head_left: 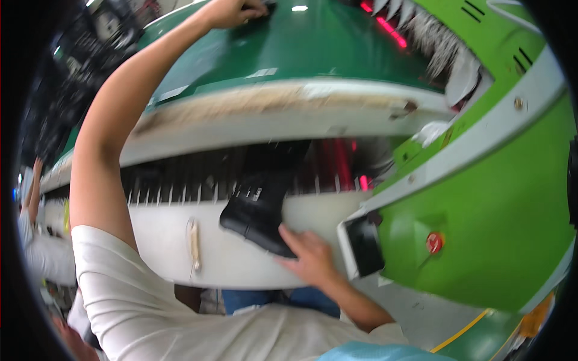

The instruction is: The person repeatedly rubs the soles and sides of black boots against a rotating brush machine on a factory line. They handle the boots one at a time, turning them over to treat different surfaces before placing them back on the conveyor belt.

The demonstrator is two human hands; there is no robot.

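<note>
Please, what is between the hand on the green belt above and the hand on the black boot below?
In the head view, between the left hand and the right hand on the black boot lie the green belt, its white edge and a row of metal pins.

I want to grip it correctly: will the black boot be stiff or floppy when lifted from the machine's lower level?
The black boot hangs upright without folding, so probably fairly stiff. Its surface looks shiny, perhaps slippery. The right hand touches its sole end.

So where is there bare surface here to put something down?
The green belt lies bare between the left hand and the red lights. The white ledge is bare left of the black boot; the right hand crowds its right part.
</note>
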